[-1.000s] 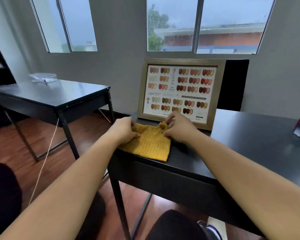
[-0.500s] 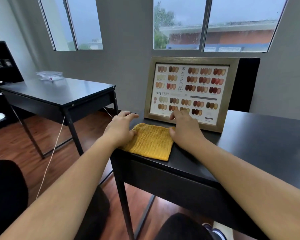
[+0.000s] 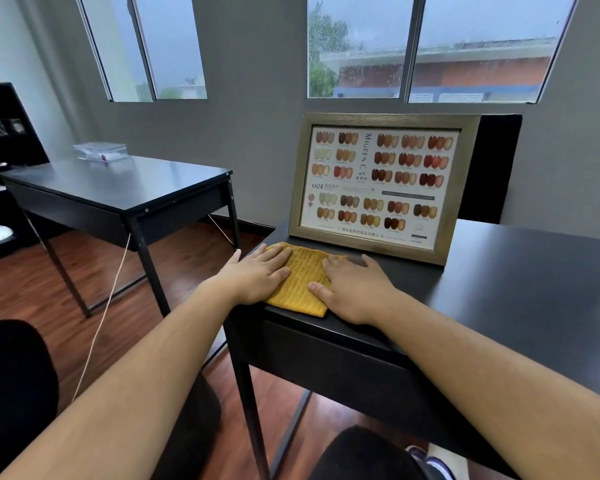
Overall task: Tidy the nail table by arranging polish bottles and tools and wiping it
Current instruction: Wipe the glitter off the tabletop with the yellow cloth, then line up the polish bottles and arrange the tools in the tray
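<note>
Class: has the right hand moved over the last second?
Yes. The right hand has drawn back from the framed colour chart toward the near edge of the table, flat on the yellow cloth.

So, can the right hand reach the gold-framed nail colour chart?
Probably yes: the right hand lies flat on the yellow knitted cloth, the gold-framed nail colour chart standing just behind with nothing between.
</note>
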### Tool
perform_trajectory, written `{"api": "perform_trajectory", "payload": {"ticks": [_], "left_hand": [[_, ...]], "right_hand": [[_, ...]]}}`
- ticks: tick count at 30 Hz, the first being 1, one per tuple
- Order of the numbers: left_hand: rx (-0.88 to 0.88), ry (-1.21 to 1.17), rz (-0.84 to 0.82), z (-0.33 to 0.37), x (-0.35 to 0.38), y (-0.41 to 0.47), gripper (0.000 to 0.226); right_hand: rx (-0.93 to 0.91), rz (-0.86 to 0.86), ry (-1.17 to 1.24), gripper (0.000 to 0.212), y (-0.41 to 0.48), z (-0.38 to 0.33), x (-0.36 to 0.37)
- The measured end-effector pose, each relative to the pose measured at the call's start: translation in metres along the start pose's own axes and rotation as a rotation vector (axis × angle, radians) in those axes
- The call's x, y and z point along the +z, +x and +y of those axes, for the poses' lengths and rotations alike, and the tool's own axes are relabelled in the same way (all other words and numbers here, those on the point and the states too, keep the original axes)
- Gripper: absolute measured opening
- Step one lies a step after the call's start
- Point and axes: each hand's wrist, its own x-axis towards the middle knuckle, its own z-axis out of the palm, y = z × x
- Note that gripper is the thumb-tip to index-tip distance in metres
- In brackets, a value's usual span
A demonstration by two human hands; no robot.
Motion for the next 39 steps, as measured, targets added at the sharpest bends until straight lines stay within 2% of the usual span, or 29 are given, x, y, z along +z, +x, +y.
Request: {"api": "perform_trajectory", "payload": {"ticks": [5, 19, 27, 33, 39], "left_hand": [[0.039, -0.051, 0.126, 0.009, 0.002, 0.002, 0.056], [0.028, 0.001, 0.040, 0.008, 0.009, 0.008, 0.061], [0.013, -0.113, 0.108, 0.026, -0.007, -0.004, 0.058], [0.193, -0.107, 0.264, 0.100, -0.037, -0.005, 0.059], [0.496, -0.070, 0.381, 0.238, -0.065, 0.016, 0.063]], "right_hand": [[-0.027, -0.008, 0.008, 0.070, 0.003, 0.004, 0.002], [-0.045, -0.009, 0.028, 0.069, 0.003, 0.008, 0.006], [-0.067, 0.038, 0.153, 0.065, -0.018, 0.024, -0.008], [0.048, 0.260, 0.299, 0.057, -0.070, 0.078, -0.037], [0.249, 0.430, 0.202, 0.057, -0.150, 0.183, -0.082]]}}
